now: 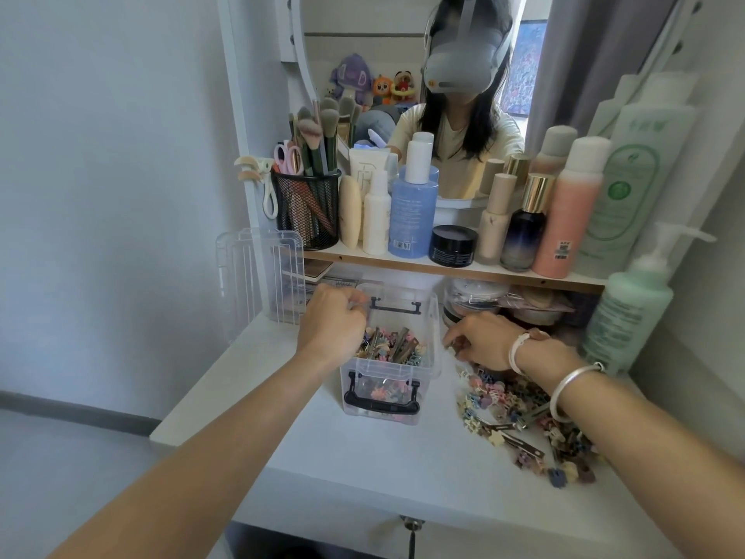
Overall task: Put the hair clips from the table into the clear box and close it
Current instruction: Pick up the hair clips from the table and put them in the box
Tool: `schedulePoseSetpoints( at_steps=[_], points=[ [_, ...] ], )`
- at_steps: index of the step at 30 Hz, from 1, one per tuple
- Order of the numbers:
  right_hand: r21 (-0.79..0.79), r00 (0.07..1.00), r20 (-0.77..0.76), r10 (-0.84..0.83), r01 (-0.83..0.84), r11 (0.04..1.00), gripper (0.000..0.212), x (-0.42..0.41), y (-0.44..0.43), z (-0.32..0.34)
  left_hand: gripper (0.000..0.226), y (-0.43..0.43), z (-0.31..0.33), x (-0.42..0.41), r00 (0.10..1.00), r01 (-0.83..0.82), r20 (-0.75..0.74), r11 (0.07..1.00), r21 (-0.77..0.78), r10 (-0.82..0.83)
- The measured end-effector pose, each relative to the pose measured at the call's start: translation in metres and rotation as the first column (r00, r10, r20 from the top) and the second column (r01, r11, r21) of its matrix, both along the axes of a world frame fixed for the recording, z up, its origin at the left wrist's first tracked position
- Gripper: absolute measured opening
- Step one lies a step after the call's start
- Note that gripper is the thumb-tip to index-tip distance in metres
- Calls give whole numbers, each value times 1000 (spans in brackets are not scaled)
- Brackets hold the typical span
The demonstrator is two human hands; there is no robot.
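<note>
Clips [520, 413] heaped lower right of box [389, 381], nearest right hand [481, 342], fingers curled, grip unclear; left hand [332, 326] bunched above box, contents hidden.

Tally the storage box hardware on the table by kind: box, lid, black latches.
Clear box: 1
Clear lid, off the box and standing on edge at the left: 1
Black latches, one on the near end, one on the far end: 2
Total: 4
</note>
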State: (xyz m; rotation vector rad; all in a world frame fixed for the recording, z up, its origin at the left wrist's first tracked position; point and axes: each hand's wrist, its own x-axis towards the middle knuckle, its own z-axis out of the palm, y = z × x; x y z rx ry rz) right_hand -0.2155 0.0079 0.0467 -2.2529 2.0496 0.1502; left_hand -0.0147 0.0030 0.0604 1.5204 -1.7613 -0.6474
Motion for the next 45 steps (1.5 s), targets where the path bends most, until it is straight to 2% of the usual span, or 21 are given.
schedulePoseSetpoints(
  at_steps=[5,8,9,11,13,14,18,22,26,28,30,35,39,42,45],
  points=[
    [17,995,91,41,-43,999,25,3,4,5,31,-1,0,0,1000,3,8,1000,2,-3],
    [-95,971,226,76,-56,994,19,2,12,27,31,1,0,0,1000,8,4,1000,7,-8],
    [-160,943,319,94,-44,986,16,3,13,38,31,1,0,1,1000,8,1,1000,9,-8],
    [-250,829,534,166,-32,968,12,11,18,58,31,3,0,0,1000,13,-1,1000,11,-13],
    [-231,727,650,221,-89,969,13,24,21,67,31,3,0,1,1000,21,-8,1000,13,-21],
    [-199,724,655,217,-112,974,16,30,22,68,31,3,0,1,1000,25,-10,1000,15,-25],
    [-180,820,561,111,-10,984,21,22,26,66,31,4,0,0,1000,25,0,1000,12,-25],
    [-87,968,242,-63,86,992,31,0,24,37,30,3,-1,0,1000,21,2,1000,-2,-21],
    [17,990,81,-112,111,994,48,-3,12,4,31,1,-1,0,1000,17,-8,1000,-1,-17],
    [32,993,35,-108,107,994,48,-3,6,-4,31,1,-2,0,1000,18,-8,1000,-2,-18],
    [40,994,43,-96,94,995,44,-1,3,-4,31,0,-2,0,1000,19,-12,1000,-4,-19],
    [96,970,237,-44,22,995,31,8,14,14,31,0,-3,0,1000,20,-18,1000,2,-20],
    [195,991,129,33,-58,979,33,13,22,12,31,1,-2,1,1000,21,-19,1000,1,-21],
    [130,995,54,81,-88,988,31,16,23,7,31,2,-2,1,1000,25,-19,1000,2,-25],
    [96,995,48,90,-95,991,24,17,21,4,30,2,-2,1,999,25,-20,1000,2,-25]
  ],
)
